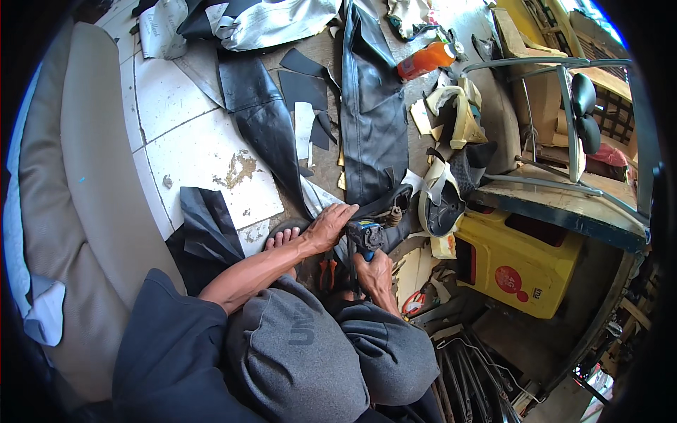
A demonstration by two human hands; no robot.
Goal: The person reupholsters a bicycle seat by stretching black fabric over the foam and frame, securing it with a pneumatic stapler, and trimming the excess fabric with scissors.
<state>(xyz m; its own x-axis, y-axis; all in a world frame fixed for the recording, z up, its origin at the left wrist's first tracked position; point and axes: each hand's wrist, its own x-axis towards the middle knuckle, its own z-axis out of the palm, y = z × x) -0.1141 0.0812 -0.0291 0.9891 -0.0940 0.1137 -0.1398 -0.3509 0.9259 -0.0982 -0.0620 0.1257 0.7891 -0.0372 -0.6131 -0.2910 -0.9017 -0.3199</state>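
My right hand (377, 273) is wrapped round the blue grip of a black staple gun (366, 231), which stands between my knees and points away from me. To its left, my left hand (331, 225) has its fingers pressed together on the edge of a dark piece of leatherette (381, 204), close to the gun's head. What lies under those fingers is hidden. A long black leatherette panel (372, 120) stretches away from the work, and another black strip (262, 130) runs beside it. Pliers with red handles (327, 274) lie below my left hand.
Black offcuts (305, 90) are scattered on the floor. An orange bottle (427, 61) lies farther off. Right of my hands are moulded shells (438, 201), a yellow box (518, 262) under a bench (564, 201), and orange-handled pliers (414, 303). A long padded cushion (99, 141) flanks my left.
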